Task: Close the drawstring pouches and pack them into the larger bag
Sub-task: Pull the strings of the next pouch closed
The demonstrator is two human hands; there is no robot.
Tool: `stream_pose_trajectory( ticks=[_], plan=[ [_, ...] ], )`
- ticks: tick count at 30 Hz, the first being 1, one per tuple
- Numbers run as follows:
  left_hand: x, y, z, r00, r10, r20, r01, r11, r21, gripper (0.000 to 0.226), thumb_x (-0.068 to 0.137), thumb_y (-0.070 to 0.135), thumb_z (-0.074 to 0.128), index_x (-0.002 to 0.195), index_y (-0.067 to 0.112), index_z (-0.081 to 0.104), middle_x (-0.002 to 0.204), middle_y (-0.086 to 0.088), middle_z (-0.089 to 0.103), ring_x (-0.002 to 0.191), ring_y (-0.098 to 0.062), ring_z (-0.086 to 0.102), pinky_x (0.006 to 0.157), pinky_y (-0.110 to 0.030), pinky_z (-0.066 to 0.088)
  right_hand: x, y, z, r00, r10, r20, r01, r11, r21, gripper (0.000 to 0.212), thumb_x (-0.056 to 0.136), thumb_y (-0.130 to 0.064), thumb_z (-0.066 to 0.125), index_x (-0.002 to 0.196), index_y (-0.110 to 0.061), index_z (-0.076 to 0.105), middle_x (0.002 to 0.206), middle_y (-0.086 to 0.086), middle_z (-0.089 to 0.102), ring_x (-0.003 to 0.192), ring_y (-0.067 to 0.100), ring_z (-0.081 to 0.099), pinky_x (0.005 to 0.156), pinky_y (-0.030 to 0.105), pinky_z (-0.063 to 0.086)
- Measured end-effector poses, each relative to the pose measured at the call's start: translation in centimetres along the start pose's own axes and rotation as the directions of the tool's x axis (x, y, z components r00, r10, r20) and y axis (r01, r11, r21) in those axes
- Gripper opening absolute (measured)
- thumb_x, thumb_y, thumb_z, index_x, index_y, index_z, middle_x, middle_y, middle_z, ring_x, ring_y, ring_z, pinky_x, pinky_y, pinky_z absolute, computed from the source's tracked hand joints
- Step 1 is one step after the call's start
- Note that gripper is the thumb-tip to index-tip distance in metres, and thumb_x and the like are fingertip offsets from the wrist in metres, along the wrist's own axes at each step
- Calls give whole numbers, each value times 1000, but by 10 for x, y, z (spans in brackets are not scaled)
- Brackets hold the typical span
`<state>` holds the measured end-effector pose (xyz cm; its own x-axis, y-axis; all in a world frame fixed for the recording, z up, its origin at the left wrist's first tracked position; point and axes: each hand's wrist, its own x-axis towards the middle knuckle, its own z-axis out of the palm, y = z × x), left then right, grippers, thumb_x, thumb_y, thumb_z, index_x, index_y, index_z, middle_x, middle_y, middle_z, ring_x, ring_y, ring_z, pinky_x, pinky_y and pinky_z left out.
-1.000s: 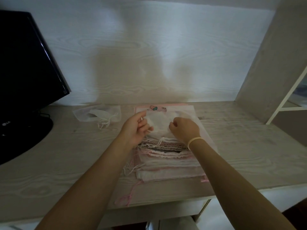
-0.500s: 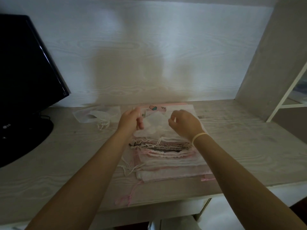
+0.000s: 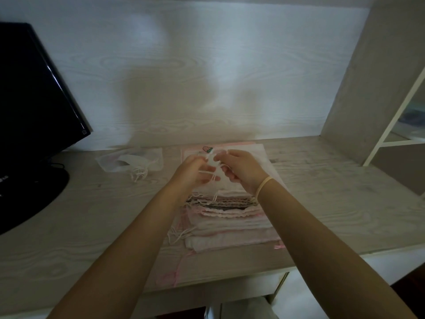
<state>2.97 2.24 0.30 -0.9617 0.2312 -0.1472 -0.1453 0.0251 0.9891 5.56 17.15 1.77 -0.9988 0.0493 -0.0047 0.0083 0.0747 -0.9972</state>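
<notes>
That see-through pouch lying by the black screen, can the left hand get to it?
Probably yes. The see-through mesh pouch lies alone on the pale wooden desk, nothing between. But the left hand is busy pinching white strings with the right hand.

Monitor [image 3: 34, 107] cut off at left edge; fingers [image 3: 208, 168] blur together (grip unclear); pouch stack [image 3: 230, 217] partly hidden.

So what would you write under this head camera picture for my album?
Left hand and right hand pinch white drawstrings above a stack of pouches on the desk.
</notes>
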Motion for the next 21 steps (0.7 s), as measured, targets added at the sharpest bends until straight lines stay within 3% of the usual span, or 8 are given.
stream_pose_trajectory(
  ticks=[4, 10, 12, 15, 16, 18, 20, 21],
  plan=[
    [-11, -11, -1, 999, 13, 34, -19, 981, 193, 24, 91, 3, 49, 110, 6, 63, 95, -13, 73, 81, -23, 74, 72, -33, 57, 4, -2, -6, 999, 11, -41, -5, 991, 131, 17, 96, -20, 57, 96, -6, 67, 64, 2, 53, 47, 11, 37, 40, 21, 23],
    [-7, -26, -2, 994, 85, 62, -100, 942, 320, 7, 88, 15, 70, 89, 11, 75, 83, -6, 76, 80, -20, 73, 79, -35, 60, 9, -6, -10, 990, -12, -142, 40, 980, 195, 16, 97, -16, 54, 96, -8, 67, 74, 6, 60, 47, 13, 40, 39, 20, 25],
    [-6, -30, -2, 996, 89, -10, -81, 946, 313, 12, 92, 14, 65, 90, 8, 75, 78, -5, 74, 74, -18, 72, 74, -31, 60, 10, -9, -12, 981, -14, -194, 38, 992, 121, 16, 96, -17, 53, 105, -7, 61, 75, 7, 61, 47, 13, 41, 40, 20, 29],
    [-6, -31, 0, 993, 23, -118, 0, 981, 193, 15, 95, 9, 58, 91, 1, 71, 73, -7, 70, 64, -16, 68, 61, -24, 57, 9, -7, -20, 977, -50, -208, -2, 970, -242, 22, 92, -23, 59, 106, -11, 47, 80, 8, 63, 54, 13, 47, 49, 22, 39],
    [-5, -31, 1, 991, -2, -137, 25, 986, 166, 15, 95, 8, 58, 89, 3, 70, 73, -7, 70, 64, -17, 67, 61, -25, 57, 8, -6, -23, 984, -63, -168, -15, 906, -424, 28, 91, -26, 60, 107, -11, 43, 83, 7, 62, 59, 14, 49, 54, 24, 42],
    [-1, -33, 3, 985, -35, -170, 63, 985, 158, 15, 94, 9, 59, 85, 5, 70, 72, -7, 70, 64, -17, 67, 66, -27, 57, 5, -3, -29, 996, -60, -61, -9, 635, -773, 34, 91, -32, 60, 109, -10, 40, 84, 3, 59, 67, 15, 51, 61, 26, 42],
    [2, -35, 5, 978, -49, -203, 86, 981, 176, 14, 92, 9, 60, 85, 4, 71, 69, -6, 70, 59, -15, 66, 61, -24, 54, 2, -1, -31, 999, -13, 42, 44, 307, -951, 29, 93, -37, 56, 103, -10, 51, 83, 2, 60, 70, 16, 54, 63, 28, 43],
    [2, -36, 5, 976, -50, -213, 90, 979, 182, 13, 91, 9, 61, 85, 4, 72, 67, -5, 69, 56, -14, 65, 57, -22, 52, 0, -1, -30, 996, 33, 88, 81, 179, -980, 31, 93, -41, 53, 90, -11, 57, 77, 1, 60, 66, 15, 55, 62, 28, 42]
  ],
)
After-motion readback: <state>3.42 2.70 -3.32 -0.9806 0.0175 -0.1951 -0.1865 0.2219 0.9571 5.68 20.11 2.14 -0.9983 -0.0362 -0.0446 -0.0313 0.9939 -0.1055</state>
